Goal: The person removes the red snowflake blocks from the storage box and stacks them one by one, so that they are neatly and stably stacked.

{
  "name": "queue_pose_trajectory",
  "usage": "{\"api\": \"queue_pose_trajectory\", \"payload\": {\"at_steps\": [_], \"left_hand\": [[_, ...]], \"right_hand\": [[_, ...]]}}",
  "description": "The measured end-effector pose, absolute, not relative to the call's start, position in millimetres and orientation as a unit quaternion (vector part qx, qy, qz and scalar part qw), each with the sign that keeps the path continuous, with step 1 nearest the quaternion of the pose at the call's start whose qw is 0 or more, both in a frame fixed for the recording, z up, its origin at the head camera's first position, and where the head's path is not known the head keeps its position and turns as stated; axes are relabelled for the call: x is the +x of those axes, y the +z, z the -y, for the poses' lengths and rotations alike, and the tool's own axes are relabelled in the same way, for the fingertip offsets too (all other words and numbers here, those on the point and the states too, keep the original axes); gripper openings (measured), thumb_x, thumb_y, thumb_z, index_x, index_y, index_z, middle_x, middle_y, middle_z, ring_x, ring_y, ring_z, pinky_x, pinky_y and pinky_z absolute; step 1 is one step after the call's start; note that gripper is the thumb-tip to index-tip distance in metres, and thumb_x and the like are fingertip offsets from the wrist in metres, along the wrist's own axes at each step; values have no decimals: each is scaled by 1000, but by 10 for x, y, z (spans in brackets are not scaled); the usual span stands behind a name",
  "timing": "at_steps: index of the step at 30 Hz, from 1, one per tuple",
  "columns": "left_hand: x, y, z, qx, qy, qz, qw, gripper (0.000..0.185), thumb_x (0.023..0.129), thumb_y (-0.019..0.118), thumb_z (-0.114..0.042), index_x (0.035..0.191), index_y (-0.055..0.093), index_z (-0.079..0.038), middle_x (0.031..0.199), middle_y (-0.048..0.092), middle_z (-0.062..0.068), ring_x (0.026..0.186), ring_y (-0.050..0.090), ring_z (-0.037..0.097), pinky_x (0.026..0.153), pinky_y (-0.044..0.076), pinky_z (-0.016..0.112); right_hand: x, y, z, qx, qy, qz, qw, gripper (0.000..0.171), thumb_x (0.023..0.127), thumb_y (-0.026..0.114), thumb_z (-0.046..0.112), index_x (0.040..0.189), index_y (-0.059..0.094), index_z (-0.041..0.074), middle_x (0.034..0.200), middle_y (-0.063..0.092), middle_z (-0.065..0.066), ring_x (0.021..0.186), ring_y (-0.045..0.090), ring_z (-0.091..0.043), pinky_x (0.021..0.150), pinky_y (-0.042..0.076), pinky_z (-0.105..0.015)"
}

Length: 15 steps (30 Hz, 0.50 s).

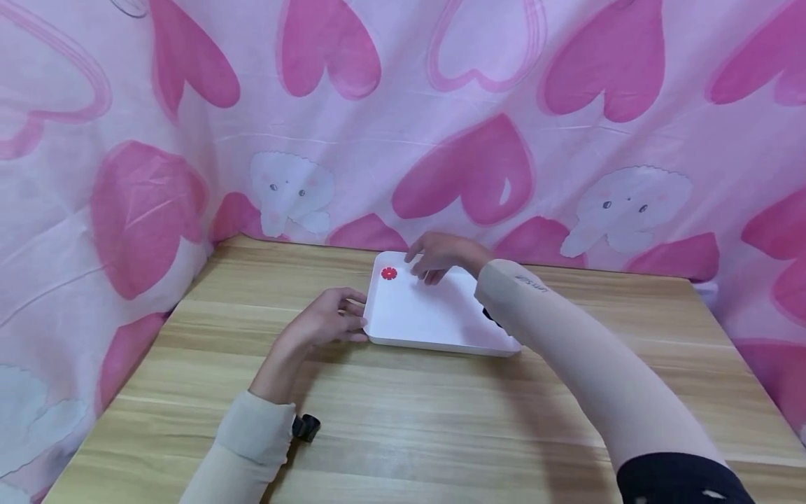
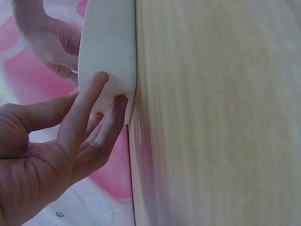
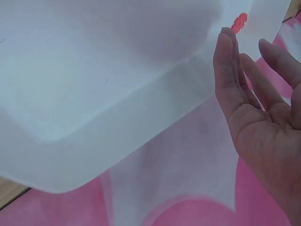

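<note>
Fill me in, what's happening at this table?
A person has both hands on a white tray lying on a wooden table. The left hand touches the tray's near-left corner with its fingertips. The right hand hovers open over the far edge, close to a small red flower in the corner.

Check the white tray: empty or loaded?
Empty. The tray lies flat on the table with a bare white floor; only a small red flower mark sits at one corner.
</note>
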State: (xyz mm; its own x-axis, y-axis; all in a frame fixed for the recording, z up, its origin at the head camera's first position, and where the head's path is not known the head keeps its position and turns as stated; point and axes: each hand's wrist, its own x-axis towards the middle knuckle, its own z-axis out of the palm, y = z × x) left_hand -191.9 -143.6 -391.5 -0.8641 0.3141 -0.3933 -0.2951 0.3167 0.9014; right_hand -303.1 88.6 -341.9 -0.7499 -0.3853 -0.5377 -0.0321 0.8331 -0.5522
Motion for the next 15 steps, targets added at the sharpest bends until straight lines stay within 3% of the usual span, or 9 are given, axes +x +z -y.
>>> {"api": "queue_pose_trajectory", "payload": {"at_steps": [7,11,15], "left_hand": [[-1902,-3919,1399,8,595,-760,262,47,95,59,7,139,43,9,124,53,29,93,68,29,83,59,43],[-1886,-3923,1380,6,602,-754,263,47,94,58,9,139,42,9,124,51,30,93,68,30,83,59,43],[-1887,-3916,1368,7,602,-755,261,47,94,57,10,139,42,10,124,51,31,90,68,28,84,59,43]], "right_hand": [[-3024,-3543,-753,-146,-230,-899,344,50,99,61,13,148,50,17,99,68,-17,87,68,-27,86,59,-39],[-3014,-3626,-699,-173,-165,-906,349,57,97,59,10,150,47,26,77,60,-9,69,59,-21,74,58,-35],[-3021,-3650,-691,-218,-101,-925,296,41,97,60,10,135,64,22,77,59,-4,66,58,-17,64,53,-28]]}}
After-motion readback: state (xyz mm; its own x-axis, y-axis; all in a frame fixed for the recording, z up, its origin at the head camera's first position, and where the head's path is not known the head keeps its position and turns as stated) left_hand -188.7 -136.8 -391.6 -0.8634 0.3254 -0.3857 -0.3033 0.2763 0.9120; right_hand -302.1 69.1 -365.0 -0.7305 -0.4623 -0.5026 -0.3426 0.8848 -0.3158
